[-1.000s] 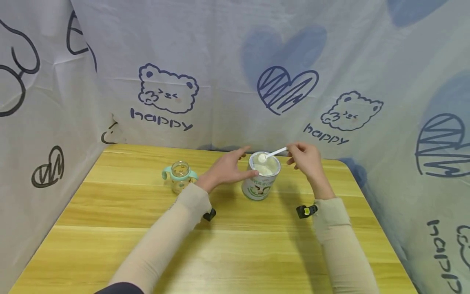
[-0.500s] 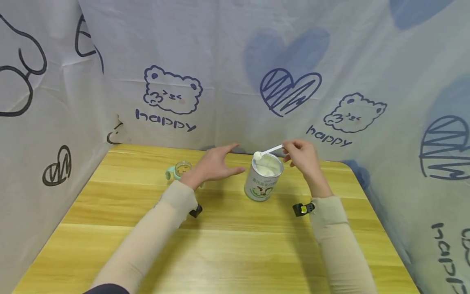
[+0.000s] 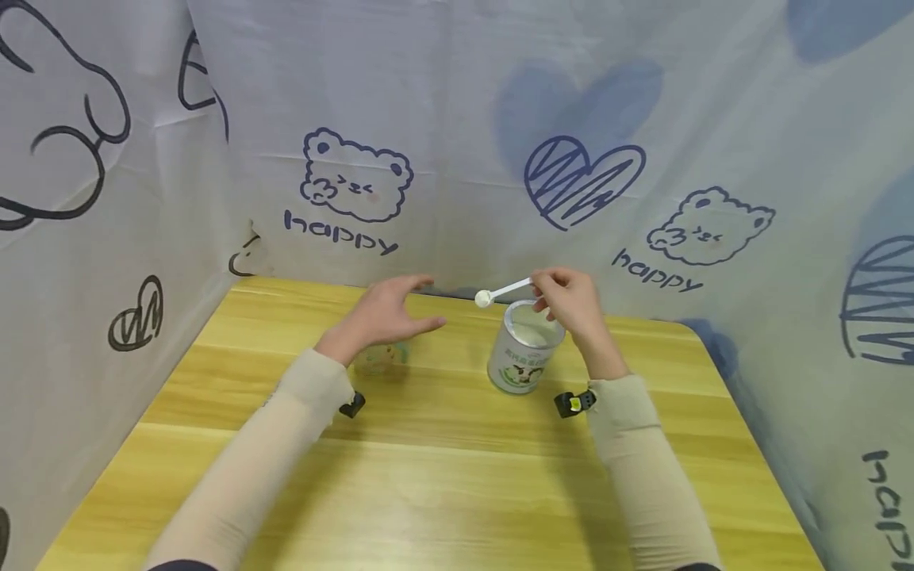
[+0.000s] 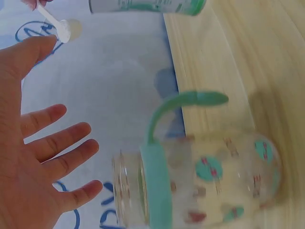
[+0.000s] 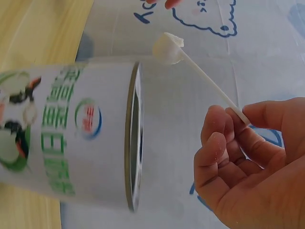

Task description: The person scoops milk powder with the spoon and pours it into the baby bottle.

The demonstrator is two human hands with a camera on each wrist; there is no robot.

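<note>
My right hand [image 3: 571, 305] pinches the end of a white scoop's handle. The scoop [image 5: 167, 48] is heaped with white powder and hangs in the air, just left of the milk powder can's mouth. That can [image 3: 524, 361], white with green print and a cow picture, stands open on the table with powder inside. My left hand [image 3: 382, 313] is spread with nothing in it, above a clear baby bottle. In the left wrist view the bottle [image 4: 214, 176] shows its open neck, mint-green collar and handle; the hand hides most of it in the head view.
The wooden table [image 3: 428, 476] runs back to a white cloth [image 3: 464, 111] printed with bears and hearts, which also hangs along both sides. Bottle and can stand near the back edge, with a gap between them.
The right hand has raised the loaded scoop out of the can and moved it left past the rim. The left hand has drawn away from the can to over the bottle.
</note>
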